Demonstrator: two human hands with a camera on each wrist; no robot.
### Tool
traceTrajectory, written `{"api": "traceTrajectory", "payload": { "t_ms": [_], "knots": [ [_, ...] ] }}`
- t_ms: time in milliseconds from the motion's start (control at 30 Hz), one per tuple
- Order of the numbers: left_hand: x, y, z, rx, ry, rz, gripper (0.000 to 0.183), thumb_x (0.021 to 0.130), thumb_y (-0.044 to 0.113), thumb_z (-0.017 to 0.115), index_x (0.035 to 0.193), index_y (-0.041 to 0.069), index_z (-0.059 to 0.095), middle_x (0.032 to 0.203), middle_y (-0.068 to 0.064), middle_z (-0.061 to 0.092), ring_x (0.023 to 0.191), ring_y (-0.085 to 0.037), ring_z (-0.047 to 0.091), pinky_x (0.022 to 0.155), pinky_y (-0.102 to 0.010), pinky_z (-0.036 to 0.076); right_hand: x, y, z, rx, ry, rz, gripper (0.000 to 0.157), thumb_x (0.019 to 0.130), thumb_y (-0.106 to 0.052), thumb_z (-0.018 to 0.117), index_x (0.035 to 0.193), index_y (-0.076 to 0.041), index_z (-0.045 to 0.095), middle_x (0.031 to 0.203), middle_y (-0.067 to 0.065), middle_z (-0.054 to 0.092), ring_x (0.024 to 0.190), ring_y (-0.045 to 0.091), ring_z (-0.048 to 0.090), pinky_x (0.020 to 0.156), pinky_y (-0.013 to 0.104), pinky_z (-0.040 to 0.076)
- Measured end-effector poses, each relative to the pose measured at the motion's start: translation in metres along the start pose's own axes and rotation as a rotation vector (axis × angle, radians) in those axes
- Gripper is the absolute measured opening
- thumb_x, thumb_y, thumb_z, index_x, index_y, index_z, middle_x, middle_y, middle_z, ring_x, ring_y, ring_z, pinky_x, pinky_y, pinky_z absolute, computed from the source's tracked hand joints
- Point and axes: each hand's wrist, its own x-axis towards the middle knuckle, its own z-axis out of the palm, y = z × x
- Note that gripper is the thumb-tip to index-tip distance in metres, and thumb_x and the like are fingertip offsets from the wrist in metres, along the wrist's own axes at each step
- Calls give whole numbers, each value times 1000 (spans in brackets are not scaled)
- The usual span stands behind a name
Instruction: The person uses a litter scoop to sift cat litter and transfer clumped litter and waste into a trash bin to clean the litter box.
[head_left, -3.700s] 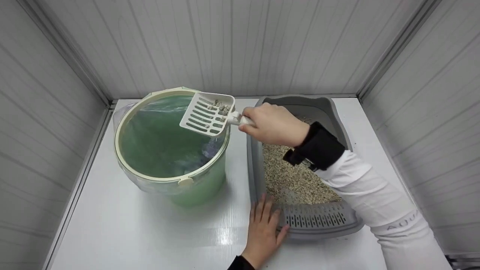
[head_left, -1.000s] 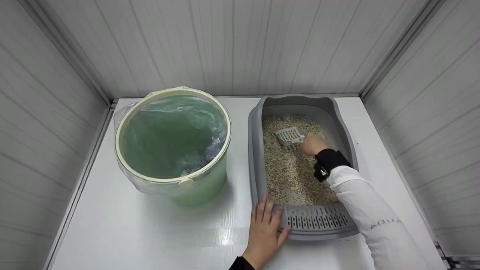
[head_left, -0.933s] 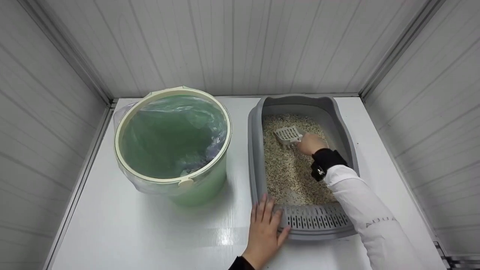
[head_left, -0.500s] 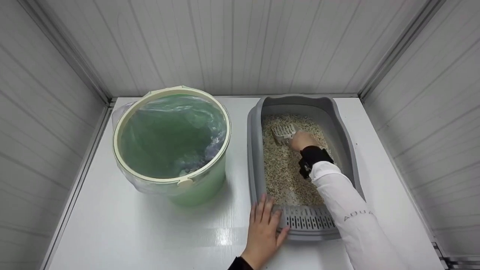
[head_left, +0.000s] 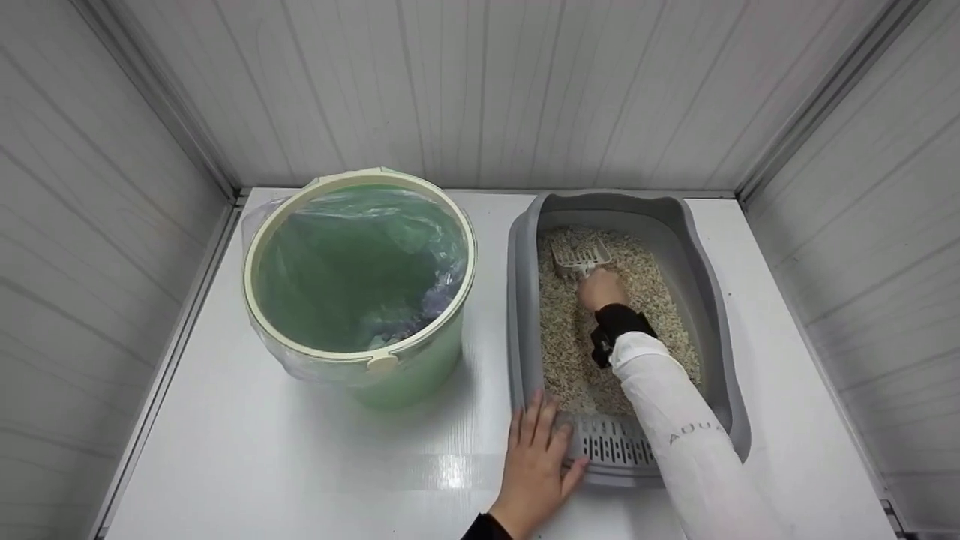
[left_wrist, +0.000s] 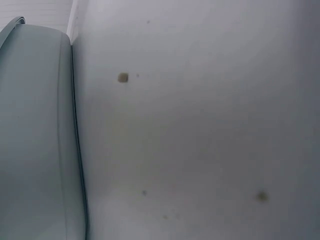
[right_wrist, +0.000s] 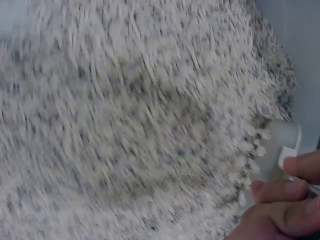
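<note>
In the head view my right hand (head_left: 600, 289) grips the handle of a white slotted litter scoop (head_left: 583, 256). The scoop's head is down in the pale, grainy cat litter (head_left: 664, 315) near the back left of a grey litter box (head_left: 523, 322), with grains lying over its slots. Seen from the right wrist, curled fingers (right_wrist: 282, 192) hold the scoop (right_wrist: 280, 142) at the litter's edge, though motion blurs the view. My left hand (head_left: 534, 465) lies with extended fingers on the box's front left corner. The left wrist view shows the box's outer side (left_wrist: 35, 130), not the hand.
A green bucket (head_left: 409, 382) with a cream rim and clear plastic liner stands left of the box on a white table (head_left: 360, 465). Some crumbs (left_wrist: 123, 77) dot the tabletop beside the box. Grey panelled walls (head_left: 480, 90) close in the back and both sides.
The scoop, earlier held over the bucket with clumps on it, is now in the litter. Within the last second my right hand has swung left and the scoop's head points more backward. The left hand stays.
</note>
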Motion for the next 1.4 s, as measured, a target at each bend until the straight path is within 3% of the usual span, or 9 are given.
{"api": "traceTrajectory", "payload": {
  "t_ms": [133,167,233,300,400,600,833,1167,1400],
  "knots": [
    [0,0,0,-1,14,4,40,95,52,40,110,17,54,145,-11,38,138,-34,30,109,-49,22,53,39,61,-293,51,-183,53,103,-28,28,88,1,70,82,19,65,63,27,61,58,41,51],
    [1,0,0,-1,17,5,40,95,52,40,109,17,54,145,-11,38,137,-34,31,110,-48,22,60,44,72,-281,88,-179,53,103,-31,29,88,1,69,83,19,64,64,28,62,58,41,51],
    [1,0,0,0,21,5,40,95,52,40,109,17,54,144,-11,39,137,-34,31,109,-49,22,72,52,84,-73,51,-61,52,102,-33,31,94,6,65,88,24,62,71,34,62,61,45,51],
    [1,-1,0,-1,22,6,40,95,52,41,108,17,54,144,-11,39,137,-34,31,109,-49,22,52,38,67,159,50,51,47,101,-32,38,97,9,61,89,26,61,71,35,62,58,43,50],
    [1,-1,-1,2,18,8,40,95,52,41,108,17,54,144,-10,40,137,-34,31,108,-49,24,13,15,32,326,36,165,40,100,-25,41,107,12,54,98,29,59,82,38,62,68,47,49],
    [1,0,-3,7,-24,-5,40,95,52,40,109,18,54,143,-10,40,139,-32,27,111,-49,21,-14,7,14,397,69,128,46,103,-23,32,129,16,33,103,32,56,88,41,59,72,46,46],
    [2,3,-5,0,-84,-29,39,95,53,40,112,20,54,144,-8,39,142,-29,22,110,-47,19,-19,17,9,441,98,87,46,102,-23,35,128,15,33,104,33,55,97,44,58,82,50,45],
    [1,-1,-2,-16,-43,-20,40,96,52,39,110,19,55,145,-9,39,142,-29,22,115,-46,12,-35,22,-1,414,93,-25,43,102,-23,34,121,15,36,86,18,50,80,36,56,71,47,44],
    [0,-3,-1,-3,-27,-19,41,95,52,39,110,18,55,147,-8,36,141,-30,24,111,-48,20,-51,20,-10,424,34,-86,36,103,-23,32,114,11,39,75,6,41,61,20,44,57,36,39]
  ]
}}
